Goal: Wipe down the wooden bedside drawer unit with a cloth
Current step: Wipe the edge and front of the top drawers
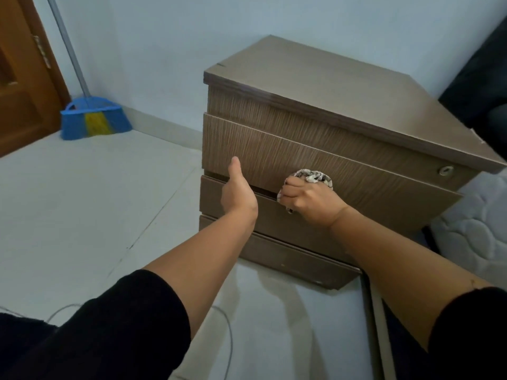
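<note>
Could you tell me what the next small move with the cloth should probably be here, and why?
Probably sweep the cloth rightward along the top drawer front toward the keyhole. The right hand has it bunched against the panel's lower middle, so the stretch up to the lock seems not yet reached. The left hand hooks the drawer's lower edge, apparently steadying it.

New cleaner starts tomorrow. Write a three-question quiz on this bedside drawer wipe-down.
1. True or false: the right hand presses a crumpled patterned cloth against the brown wooden drawer unit.
2. The left hand is: A) gripping the underside of the slightly open top drawer front, thumb up; B) holding the blue and yellow broom; C) flat on the unit's top.
3. What small round metal fitting sits at the top drawer's right end?

Key: 1 true; 2 A; 3 a keyhole lock.
</note>
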A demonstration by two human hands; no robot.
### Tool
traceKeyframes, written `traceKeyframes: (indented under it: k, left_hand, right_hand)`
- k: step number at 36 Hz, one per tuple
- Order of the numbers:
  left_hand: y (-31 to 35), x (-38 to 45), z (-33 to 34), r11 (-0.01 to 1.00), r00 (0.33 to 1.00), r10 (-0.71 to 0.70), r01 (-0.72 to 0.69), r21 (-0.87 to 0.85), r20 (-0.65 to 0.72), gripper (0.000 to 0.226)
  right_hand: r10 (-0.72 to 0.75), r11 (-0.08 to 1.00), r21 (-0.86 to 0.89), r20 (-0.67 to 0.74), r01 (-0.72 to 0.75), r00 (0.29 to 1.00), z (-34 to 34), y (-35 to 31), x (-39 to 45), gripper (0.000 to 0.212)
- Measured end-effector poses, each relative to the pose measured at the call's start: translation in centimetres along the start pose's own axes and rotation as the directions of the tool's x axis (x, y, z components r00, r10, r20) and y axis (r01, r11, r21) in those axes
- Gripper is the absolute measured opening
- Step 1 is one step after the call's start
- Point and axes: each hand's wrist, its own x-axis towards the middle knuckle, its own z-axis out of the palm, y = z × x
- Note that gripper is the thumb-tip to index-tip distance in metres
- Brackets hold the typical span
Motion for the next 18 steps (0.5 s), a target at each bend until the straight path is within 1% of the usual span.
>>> traceKeyframes:
  k: [5,9,12,14,18]
  left_hand:
    - [-1.0,-1.9,2.1,0.998,1.000,0.006,-0.007,0.058,0.015,0.065]
    - [-2.0,-2.6,3.6,0.990,1.000,0.010,-0.013,0.137,0.021,0.068]
    - [-2.8,-3.3,4.8,0.973,0.998,0.049,-0.057,0.224,0.040,0.068]
    - [-3.5,-3.8,5.5,0.977,0.999,0.026,-0.033,0.212,0.036,0.072]
    - [-4.9,-5.0,7.3,0.971,0.998,0.041,-0.053,0.232,0.056,0.071]
  right_hand:
    - [0.055,0.998,0.006,-0.036,-0.055,0.998,-0.2,0.6,-2.7,0.035]
    - [0.095,0.995,0.008,-0.039,-0.094,0.995,-0.4,0.8,-5.5,0.037]
    - [0.131,0.991,0.017,-0.010,-0.131,0.991,-0.6,1.1,-8.2,0.038]
    - [0.154,0.988,0.012,0.022,-0.154,0.988,-0.6,1.2,-9.8,0.039]
    - [0.197,0.980,0.027,0.043,-0.198,0.979,-0.6,1.6,-12.3,0.040]
